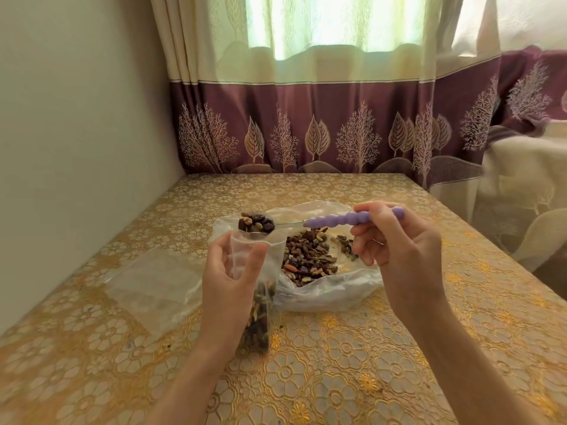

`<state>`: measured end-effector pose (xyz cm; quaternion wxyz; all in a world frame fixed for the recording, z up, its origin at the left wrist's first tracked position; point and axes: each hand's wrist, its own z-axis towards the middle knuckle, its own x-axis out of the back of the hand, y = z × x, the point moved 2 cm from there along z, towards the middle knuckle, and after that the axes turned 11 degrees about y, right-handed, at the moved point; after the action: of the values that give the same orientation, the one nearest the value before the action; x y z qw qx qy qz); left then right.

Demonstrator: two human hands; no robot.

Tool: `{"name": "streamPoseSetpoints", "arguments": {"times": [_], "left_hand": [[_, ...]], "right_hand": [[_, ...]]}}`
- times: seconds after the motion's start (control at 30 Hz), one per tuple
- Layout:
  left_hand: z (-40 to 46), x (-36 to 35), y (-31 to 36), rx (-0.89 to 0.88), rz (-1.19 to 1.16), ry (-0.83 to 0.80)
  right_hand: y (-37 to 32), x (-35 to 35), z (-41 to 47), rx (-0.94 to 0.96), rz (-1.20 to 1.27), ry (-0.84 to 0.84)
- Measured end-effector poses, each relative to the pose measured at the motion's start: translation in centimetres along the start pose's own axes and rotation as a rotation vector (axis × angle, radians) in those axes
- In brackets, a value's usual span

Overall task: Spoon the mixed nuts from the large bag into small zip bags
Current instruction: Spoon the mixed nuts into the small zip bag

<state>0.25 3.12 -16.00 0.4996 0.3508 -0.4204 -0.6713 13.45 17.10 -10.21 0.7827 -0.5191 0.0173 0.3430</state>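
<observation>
My left hand grips a small clear zip bag upright above the table, its mouth held open and its lower part filled with mixed nuts. My right hand holds a spoon by its purple beaded handle. The spoon's bowl is heaped with nuts and sits right over the small bag's mouth. Behind it lies the large clear bag, spread open on the table with a pile of mixed nuts inside.
Flat empty clear zip bags lie on the table to the left of my left hand. The table has a gold floral cover. A wall is close on the left, curtains hang behind, and a draped seat stands at the right.
</observation>
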Motion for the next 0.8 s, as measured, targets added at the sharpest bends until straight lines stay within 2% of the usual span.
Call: {"name": "streamPoseSetpoints", "arguments": {"times": [0.23,0.53,0.7,0.8], "left_hand": [[-0.1,-0.1,0.2,-0.006,-0.059,-0.011],[-0.1,-0.1,0.2,-0.028,-0.025,0.002],[-0.1,0.1,0.0,-0.015,0.024,0.010],[0.0,0.1,-0.1,-0.009,0.037,0.014]], "right_hand": [[0.6,0.3,0.1,0.032,-0.018,-0.044],[1.8,2.2,1.6,-0.096,0.113,0.160],[3.2,4.5,2.7,0.002,-0.116,0.351],[4.2,5.5,3.1,0.061,-0.296,0.390]]}}
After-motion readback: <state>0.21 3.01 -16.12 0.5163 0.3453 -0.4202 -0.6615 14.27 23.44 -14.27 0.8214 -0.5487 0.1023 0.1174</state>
